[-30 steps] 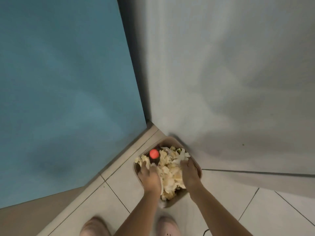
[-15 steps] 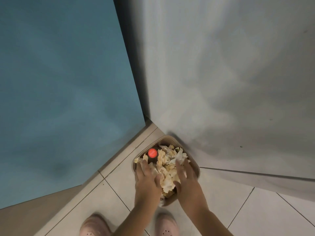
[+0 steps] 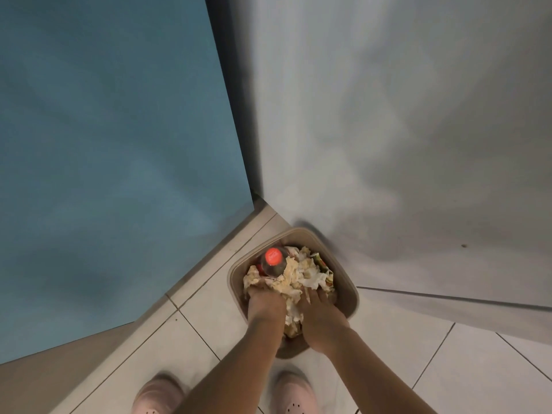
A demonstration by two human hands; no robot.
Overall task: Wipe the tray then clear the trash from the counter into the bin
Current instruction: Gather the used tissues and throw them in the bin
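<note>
Bin (image 3: 348, 289): a tan, rounded-square tub standing on the floor in the corner where the two walls meet, at about 5 o'clock from the frame's centre; its far rim sits close under the grey wall.
Trash (image 3: 301, 274): crumpled white and yellowish paper heaped above the bin's rim, with a scrap of red-and-green wrapper at the 2 o'clock edge of the heap.
Bottle (image 3: 273, 259): a clear bottle with a red cap, standing upright among the paper at the bin's 11 o'clock side — the cap faces the camera.
Left hand (image 3: 265, 303): palm down on the heap at the bin's 7 o'clock side, fingers curled into the paper and partly buried; whether it grips anything cannot be told.
Right hand (image 3: 321, 316): flat on the heap at the bin's 5 o'clock side, fingers spread and pointing toward 12 o'clock, pressing on the paper, not closed around it.
Forearms: both bare, reaching in from the bottom edge and converging on the bin.
Floor (image 3: 403, 348): pale square tiles with thin dark grout lines.
Walls: blue wall (image 3: 104, 144) from 9 to 11 o'clock, grey wall (image 3: 403, 115) from 12 to 3 o'clock — their joint runs down to the bin.
Shoes (image 3: 295, 392): two pale pink perforated clogs at 6 o'clock, toes pointing at the bin.
</note>
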